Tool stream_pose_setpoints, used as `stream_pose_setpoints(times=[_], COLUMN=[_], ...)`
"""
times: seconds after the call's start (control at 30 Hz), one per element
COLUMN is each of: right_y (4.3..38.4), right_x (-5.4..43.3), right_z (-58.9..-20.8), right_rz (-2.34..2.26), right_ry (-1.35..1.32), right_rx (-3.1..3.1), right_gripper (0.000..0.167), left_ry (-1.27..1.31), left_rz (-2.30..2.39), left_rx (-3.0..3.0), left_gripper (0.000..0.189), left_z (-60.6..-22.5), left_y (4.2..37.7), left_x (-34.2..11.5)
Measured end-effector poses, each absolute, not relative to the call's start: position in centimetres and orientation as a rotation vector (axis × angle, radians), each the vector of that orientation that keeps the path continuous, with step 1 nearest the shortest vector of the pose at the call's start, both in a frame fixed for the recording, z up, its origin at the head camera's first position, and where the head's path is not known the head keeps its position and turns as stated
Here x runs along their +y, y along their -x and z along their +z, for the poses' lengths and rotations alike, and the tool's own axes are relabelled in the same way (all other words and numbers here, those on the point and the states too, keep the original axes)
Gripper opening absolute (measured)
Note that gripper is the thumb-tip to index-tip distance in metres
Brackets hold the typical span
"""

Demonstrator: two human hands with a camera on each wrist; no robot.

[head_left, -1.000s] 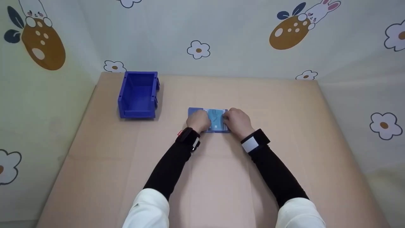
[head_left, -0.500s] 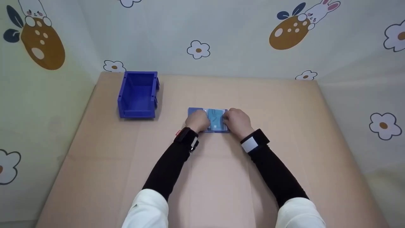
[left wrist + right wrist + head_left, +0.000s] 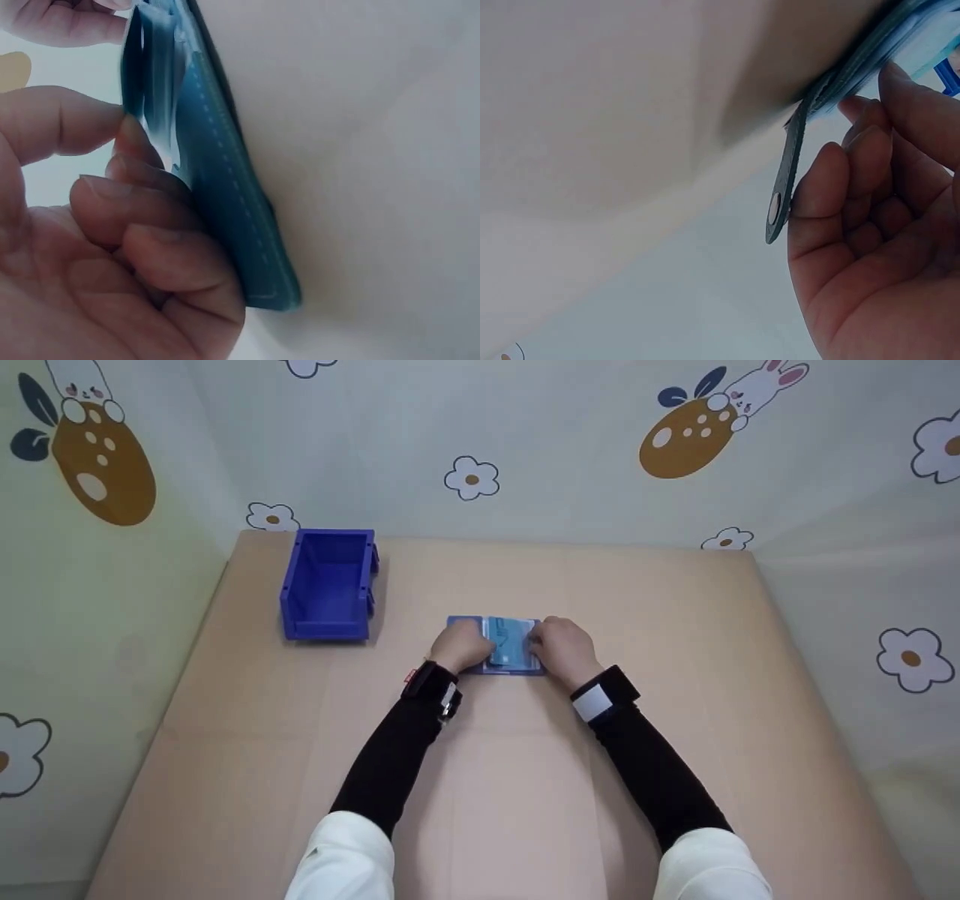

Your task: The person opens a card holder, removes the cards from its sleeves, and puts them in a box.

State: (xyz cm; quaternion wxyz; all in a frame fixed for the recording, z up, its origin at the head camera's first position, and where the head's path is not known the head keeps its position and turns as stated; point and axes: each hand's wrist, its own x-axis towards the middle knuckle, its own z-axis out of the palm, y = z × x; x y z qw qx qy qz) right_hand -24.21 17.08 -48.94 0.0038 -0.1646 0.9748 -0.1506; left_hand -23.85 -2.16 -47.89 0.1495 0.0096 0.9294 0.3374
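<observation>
An opened blue card holder [image 3: 466, 621] with a stitched cover [image 3: 225, 187] lies on the table between the hands. A light-blue card [image 3: 510, 642] shows over its clear inner sleeves. In the left wrist view, the left hand [image 3: 459, 647] pinches the near edge of the card [image 3: 132, 71] between thumb and finger, and its other fingers curl against the cover. The right hand [image 3: 564, 649] holds the holder's right edge with thumb and fingertips. Beside those fingers, a strap [image 3: 786, 172] with a metal snap sticks out from the holder.
A blue plastic bin [image 3: 330, 630] stands at the back left of the tan table [image 3: 525, 780]. Pale curtain walls [image 3: 562, 450] with flower and rabbit prints rise behind the table and along both sides.
The left hand has shifted slightly to the left, and the light-blue card has slid left and tilted with it. The right hand stays at the holder's right edge.
</observation>
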Motion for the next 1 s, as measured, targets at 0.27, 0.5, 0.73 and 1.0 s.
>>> stream_pose_setpoints(times=[0.27, 0.5, 0.73, 1.0], right_y=[24.1, 24.1, 24.2, 24.2], right_x=[17.1, 17.0, 17.0, 17.0], right_z=[-49.0, -49.0, -49.0, -48.9], right_rz=[-0.467, -0.467, -0.447, -0.447], right_ry=[0.513, 0.522, 0.534, 0.529], right_rx=[3.054, 3.051, 3.057, 3.052], right_gripper=[0.016, 0.016, 0.016, 0.016], left_ry=[0.007, 0.005, -0.028, -0.017], left_rz=[1.015, 1.032, 1.113, 1.16], left_rx=[2.664, 2.647, 2.618, 2.621], left_gripper=[0.027, 0.027, 0.031, 0.034], left_z=[-48.1, -48.1, -48.4, -48.1], left_y=[23.8, 23.9, 24.2, 24.2], left_x=[-2.1, -2.3, -3.1, -3.9])
